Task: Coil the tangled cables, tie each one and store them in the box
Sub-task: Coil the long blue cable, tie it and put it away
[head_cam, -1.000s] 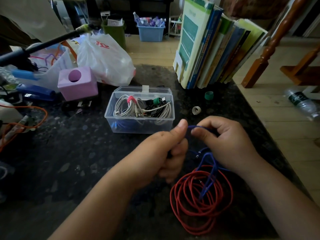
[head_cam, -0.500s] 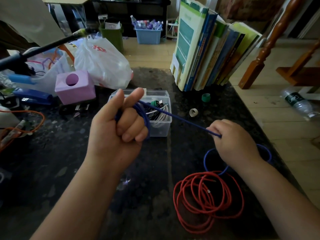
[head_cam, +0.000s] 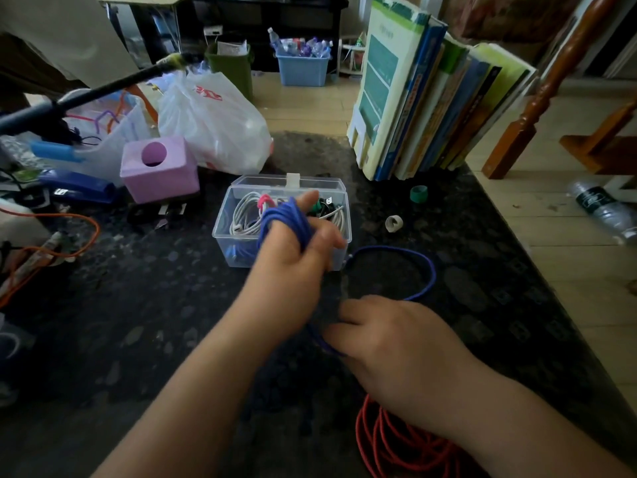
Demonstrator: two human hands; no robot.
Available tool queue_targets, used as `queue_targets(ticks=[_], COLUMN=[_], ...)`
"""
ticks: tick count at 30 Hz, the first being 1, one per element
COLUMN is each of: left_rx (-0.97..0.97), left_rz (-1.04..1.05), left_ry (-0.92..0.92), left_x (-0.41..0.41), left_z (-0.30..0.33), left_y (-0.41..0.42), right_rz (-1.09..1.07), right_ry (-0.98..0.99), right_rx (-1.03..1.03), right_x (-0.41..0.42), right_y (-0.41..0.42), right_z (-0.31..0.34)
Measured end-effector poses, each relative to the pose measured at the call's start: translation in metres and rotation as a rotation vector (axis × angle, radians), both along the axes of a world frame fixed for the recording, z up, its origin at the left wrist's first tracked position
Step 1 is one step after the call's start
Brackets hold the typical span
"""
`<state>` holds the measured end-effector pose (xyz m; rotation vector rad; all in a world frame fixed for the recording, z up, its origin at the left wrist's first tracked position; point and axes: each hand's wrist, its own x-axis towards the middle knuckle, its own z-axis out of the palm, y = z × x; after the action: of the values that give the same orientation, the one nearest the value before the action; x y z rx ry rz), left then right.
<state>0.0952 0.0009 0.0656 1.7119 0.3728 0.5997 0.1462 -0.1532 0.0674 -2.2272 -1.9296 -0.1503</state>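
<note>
On dark table [head_cam: 144, 305], blue cable [head_cam: 287, 222] wound around left hand [head_cam: 293, 257] fingers just before box [head_cam: 238, 232], loose tail looping rightward back to right hand [head_cam: 396, 343], nearer it, fingers curled holding the strand.

Lived-in home, wooden stair post [head_cam: 537, 98], leaning books [head_cam: 424, 98], bottle bin [head_cam: 302, 69]
</note>
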Motion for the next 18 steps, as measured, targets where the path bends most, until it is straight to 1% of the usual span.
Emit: queue_targets(ticks=[1,2,5,10,12,13,15,16,18], left_rx=[0.071,0.093,0.080,0.085,0.208,0.306,0.468,0.511,0.536], left_rz=[-0.037,-0.067,-0.131,-0.247,-0.272,-0.254,-0.141,-0.065,0.088], left_ry=[0.047,0.089,0.193,0.354,0.381,0.380,0.372,0.359,0.308], left_x=[0.002,0.003,0.003,-0.008,-0.009,-0.008,-0.007,-0.007,-0.007], left_z=[-0.005,-0.008,-0.011,-0.009,-0.008,-0.008,-0.007,-0.005,-0.005], left_y=[-0.005,-0.010,-0.007,-0.006,-0.012,-0.013,-0.011,-0.010,-0.007], right_rz=[0.016,0.029,0.005,-0.197,-0.271,-0.315,-0.435,-0.499,-0.595], right_ry=[0.006,0.020,0.024,0.092,0.076,0.051,0.046,0.078,0.174], right_rx=[0.026,0.052,0.119,0.351,0.378,0.371,0.329,0.311,0.314], right_x=[0.000,0.001,0.008,0.037,0.045,0.048,0.053,0.054,0.052], right_y=[0.000,-0.001,-0.003,-0.011,-0.012,-0.012,-0.012,-0.013,-0.012], right_z=[0.004,0.007,0.011,0.012,0.011,0.009,0.005,0.003,0.002])
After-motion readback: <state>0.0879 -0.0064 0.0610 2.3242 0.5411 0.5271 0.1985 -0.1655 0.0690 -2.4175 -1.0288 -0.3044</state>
